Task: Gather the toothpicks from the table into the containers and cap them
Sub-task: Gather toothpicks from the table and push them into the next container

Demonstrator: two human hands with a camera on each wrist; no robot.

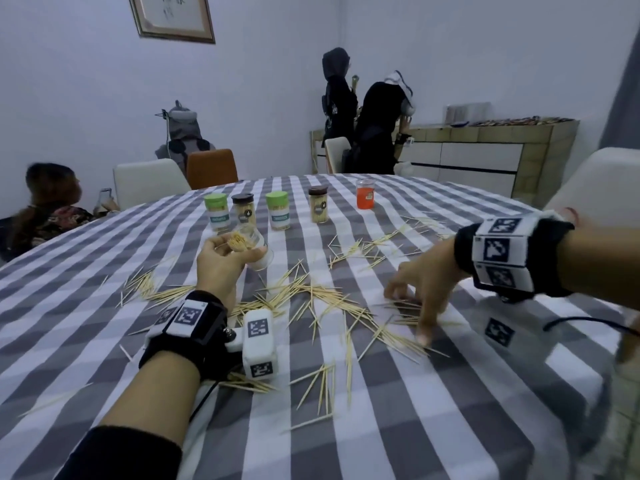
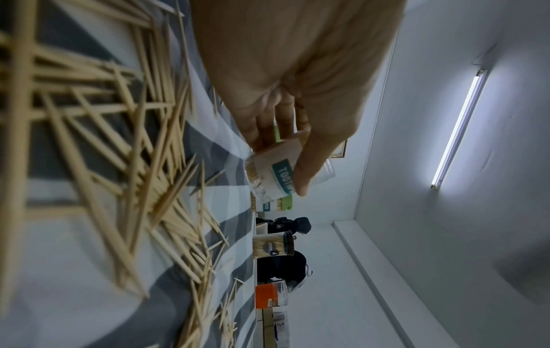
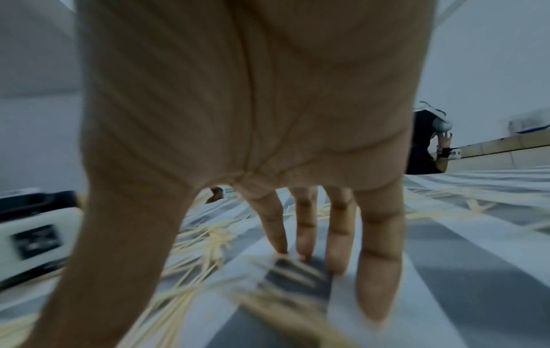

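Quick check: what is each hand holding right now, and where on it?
The left hand grips an open toothpick container around its labelled side, tilted. The right hand holds nothing; its spread fingers reach down onto loose toothpicks on the table.

My left hand [image 1: 221, 268] is up over the table [image 1: 450, 427], left of centre, with an open container [image 1: 258, 252] tilted in it. Beyond it, at the far side, 5 containers stand in a row from left to right: 1 [image 1: 216, 213], then 1 [image 1: 243, 209] just beside it, then 1 [image 1: 277, 210], 1 [image 1: 318, 204], and the last [image 1: 365, 193] furthest right. Loose toothpicks [image 1: 311, 296] lie on the table between my hands, nearer me and further right. My right hand [image 1: 424, 285] is down among them on the right, fingertips [image 3: 336, 263] on the cloth.
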